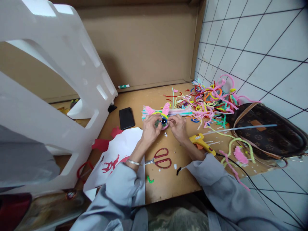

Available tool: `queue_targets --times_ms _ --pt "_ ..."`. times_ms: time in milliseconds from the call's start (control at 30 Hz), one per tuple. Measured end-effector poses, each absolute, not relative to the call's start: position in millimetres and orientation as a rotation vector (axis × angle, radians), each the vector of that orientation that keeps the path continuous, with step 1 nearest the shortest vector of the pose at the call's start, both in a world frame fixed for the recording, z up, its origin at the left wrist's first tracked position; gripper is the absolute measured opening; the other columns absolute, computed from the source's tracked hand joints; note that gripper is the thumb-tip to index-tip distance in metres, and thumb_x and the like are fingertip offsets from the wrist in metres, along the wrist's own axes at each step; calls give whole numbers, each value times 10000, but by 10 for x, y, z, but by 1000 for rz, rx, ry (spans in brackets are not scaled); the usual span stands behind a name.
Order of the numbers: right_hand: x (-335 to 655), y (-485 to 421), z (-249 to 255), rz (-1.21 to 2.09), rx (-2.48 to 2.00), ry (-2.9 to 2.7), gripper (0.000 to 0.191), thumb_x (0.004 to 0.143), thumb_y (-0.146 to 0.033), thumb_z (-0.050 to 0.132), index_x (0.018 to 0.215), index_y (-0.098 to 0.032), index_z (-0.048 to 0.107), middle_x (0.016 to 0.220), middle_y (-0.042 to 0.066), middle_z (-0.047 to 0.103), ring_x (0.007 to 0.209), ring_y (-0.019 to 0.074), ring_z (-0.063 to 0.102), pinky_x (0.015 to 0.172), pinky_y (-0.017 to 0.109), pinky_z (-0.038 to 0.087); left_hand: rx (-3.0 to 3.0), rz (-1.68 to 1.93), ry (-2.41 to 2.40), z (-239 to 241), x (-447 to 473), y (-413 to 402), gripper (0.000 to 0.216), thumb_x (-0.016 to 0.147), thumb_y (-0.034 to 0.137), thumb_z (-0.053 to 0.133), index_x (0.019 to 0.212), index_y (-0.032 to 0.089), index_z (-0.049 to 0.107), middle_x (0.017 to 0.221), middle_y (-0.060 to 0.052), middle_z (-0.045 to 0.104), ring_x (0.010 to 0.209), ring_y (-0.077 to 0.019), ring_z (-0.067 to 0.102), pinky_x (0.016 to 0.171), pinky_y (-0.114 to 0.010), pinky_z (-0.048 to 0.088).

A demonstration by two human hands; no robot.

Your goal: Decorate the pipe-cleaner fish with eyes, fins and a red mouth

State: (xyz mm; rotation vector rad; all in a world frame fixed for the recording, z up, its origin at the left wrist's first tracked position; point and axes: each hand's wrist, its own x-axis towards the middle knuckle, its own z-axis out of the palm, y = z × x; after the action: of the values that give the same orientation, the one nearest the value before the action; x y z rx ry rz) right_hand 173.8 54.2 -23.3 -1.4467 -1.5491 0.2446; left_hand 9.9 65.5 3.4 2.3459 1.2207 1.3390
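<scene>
A small pipe-cleaner craft (pixel 165 115) with two fuzzy pink ears, a yellow band and a dark round eye-like piece (pixel 164 121) is between my hands, just above the table. My left hand (pixel 151 127) grips its left side with bent fingers. At its right edge, the thumb and forefinger of my right hand (pixel 177 127) pinch by the dark piece; any tiny part between them is hidden. Behind the craft lies a bundle of straight pastel pipe cleaners (pixel 184 111). Red-handled scissors (pixel 162 158) rest nearer to me, below my hands.
Right of my hands are a yellow hot glue gun (pixel 202 143), a tangled heap of coloured pipe cleaners (pixel 214 99) and a brown patterned bag (pixel 269 128). On the left are a black phone (pixel 126 118), white paper (pixel 125 144) and a white plastic chair (pixel 79 64).
</scene>
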Motion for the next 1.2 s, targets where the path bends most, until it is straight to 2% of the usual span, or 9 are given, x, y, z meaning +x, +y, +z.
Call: queue_targets --times_ms 533,700,867,1067,1200 --pt "1742 519 -173 313 -1508 -1581 157 864 -185 584 870 -214 738 882 41 669 942 223 597 886 358 370 2361 1328 1235 28 101 666 147 783 166 594 904 199 672 1136 -91 749 1060 -262 656 981 -452 507" --pt "1750 519 -175 314 -1523 -1585 223 892 -190 520 914 -212 741 915 51 669 969 227 593 906 361 375 2358 1339 1230 42 103 660 151 778 161 585 896 198 672 1131 -90 749 1051 -262 656 981 -452 505" --pt "1756 499 -149 273 -1499 -1536 291 863 -128 483 988 -209 733 958 60 668 972 232 589 902 367 392 2343 1346 1234 40 105 651 131 787 169 584 885 199 665 1136 -94 746 1059 -264 649 989 -457 499" --pt "1727 453 -148 178 -1489 -1561 327 794 -59 468 861 -215 747 902 56 614 955 232 559 891 383 374 2323 1324 1237 39 103 640 152 794 163 588 930 208 636 1148 -89 739 1073 -267 634 999 -463 490" --pt "1696 434 -160 133 -1513 -1599 338 776 -47 490 879 -211 766 891 58 610 953 229 551 873 385 352 2298 1316 1269 53 108 626 206 781 156 590 979 205 611 1115 -92 734 1041 -263 626 957 -438 504"
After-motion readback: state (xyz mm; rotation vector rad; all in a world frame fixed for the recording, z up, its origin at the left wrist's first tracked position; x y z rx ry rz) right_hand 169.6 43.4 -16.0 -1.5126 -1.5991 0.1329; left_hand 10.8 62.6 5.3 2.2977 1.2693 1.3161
